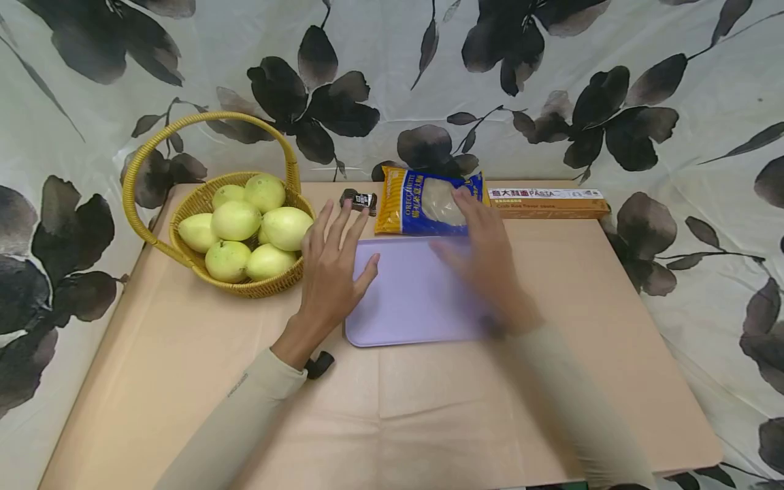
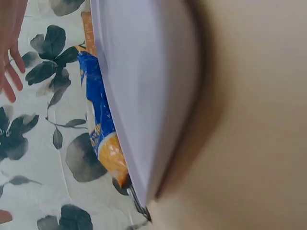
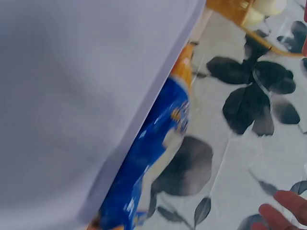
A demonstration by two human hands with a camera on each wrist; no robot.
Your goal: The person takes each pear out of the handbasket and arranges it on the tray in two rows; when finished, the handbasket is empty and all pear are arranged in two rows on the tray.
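Note:
A lilac tray lies flat on the table. Over its left edge hovers my left hand, with the fingers straight and spread and the thumb stretched out to the right. My right hand, blurred by motion, is above the tray's right side with its fingers extended. Neither hand holds anything. Just behind the tray is a blue and yellow pasta bag with a see-through window; the right fingertips overlap it in the head view, and whether they touch it I cannot tell. Both wrist views show the tray and this bag.
At the left stands a yellow wicker basket with a tall handle, holding several pale green-yellow fruits. A small black packet lies beside the bag. To the right is a long orange pasta box. A flowered cloth hangs behind.

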